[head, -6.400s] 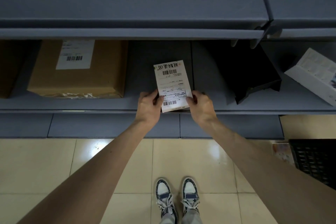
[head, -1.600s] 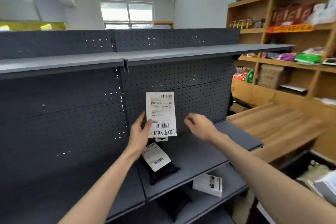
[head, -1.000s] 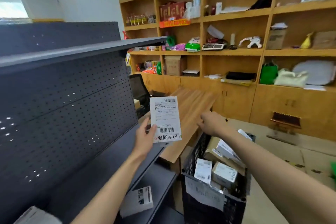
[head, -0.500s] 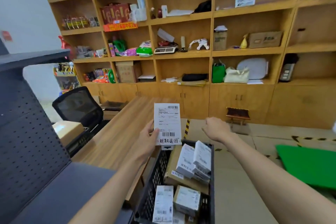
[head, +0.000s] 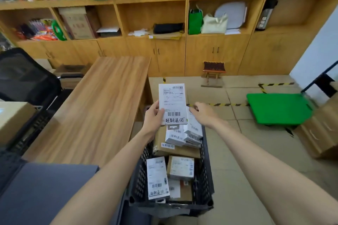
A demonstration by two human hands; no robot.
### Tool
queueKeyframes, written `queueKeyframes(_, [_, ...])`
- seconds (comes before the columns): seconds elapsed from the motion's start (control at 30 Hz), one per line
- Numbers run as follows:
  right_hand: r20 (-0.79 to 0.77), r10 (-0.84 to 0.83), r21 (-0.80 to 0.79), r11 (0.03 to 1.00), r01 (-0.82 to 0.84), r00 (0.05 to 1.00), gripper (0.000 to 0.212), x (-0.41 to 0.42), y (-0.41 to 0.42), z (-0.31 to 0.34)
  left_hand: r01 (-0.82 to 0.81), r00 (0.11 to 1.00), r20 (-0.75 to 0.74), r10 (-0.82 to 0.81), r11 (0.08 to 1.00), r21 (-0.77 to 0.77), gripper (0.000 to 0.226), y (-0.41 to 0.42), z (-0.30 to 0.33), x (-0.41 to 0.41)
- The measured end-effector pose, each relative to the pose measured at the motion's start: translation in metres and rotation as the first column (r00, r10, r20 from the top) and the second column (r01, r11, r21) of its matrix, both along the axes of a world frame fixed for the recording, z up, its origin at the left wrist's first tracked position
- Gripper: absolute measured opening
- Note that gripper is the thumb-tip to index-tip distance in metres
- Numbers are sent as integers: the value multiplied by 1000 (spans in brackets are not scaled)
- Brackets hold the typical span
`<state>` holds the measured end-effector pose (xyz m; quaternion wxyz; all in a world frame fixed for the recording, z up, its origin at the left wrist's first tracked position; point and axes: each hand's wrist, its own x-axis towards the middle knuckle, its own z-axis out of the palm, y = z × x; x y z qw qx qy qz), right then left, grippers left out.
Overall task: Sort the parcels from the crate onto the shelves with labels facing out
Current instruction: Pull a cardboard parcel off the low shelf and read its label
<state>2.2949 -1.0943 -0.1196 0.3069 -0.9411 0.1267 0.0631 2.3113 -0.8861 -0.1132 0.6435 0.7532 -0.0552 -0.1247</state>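
Left hand (head: 152, 117) holding white parcel (head: 172, 104), above black crate (head: 205, 179) of parcels

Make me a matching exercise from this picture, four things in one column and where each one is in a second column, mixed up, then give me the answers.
Things:
1. white labelled parcel with handwritten black characters
2. black plastic mesh crate
3. green flat trolley platform
4. green bag

Places:
A. on the floor at the right
B. in a wooden wall-shelf compartment
C. held up in the left hand
D. on the floor beside the wooden desk, full of parcels

Pairs: 1-C, 2-D, 3-A, 4-B
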Motion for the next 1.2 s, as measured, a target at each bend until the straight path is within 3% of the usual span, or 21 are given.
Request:
queueKeyframes(0.1, [-19,-83,324,942,84,996,33,14,21,-21,34,999,-37,-34,999,10,36,6,-17,13])
queueKeyframes(0.2, [-43,-115,455,882,122,992,27,19,40,-38,65,993,-103,-64,998,10,38,10,-37,24])
queueKeyframes(0.33, [-115,-178,488,847,212,977,19,0,61,-65,93,976,-201,-83,995,39,40,25,-68,14])
queueKeyframes(0.53, [-188,-134,563,797,219,973,28,-56,104,-133,77,940,-339,-43,993,88,40,65,-130,-42])
queueKeyframes(0.7, [-290,-129,586,759,283,948,25,-90,136,-173,64,932,-363,2,983,170,37,94,-175,-74])
queueKeyframes(0.87, [-419,-96,573,743,345,903,25,-108,156,-202,70,864,-493,97,948,310,31,111,-223,-88])
queueKeyframes(1.03, [-469,-44,544,772,328,882,22,-104,165,-207,34,785,-589,192,936,350,28,114,-245,-94])
queueKeyframes(1.2, [-509,7,440,862,253,861,28,-92,164,-209,41,789,-583,194,930,365,23,113,-240,-85])
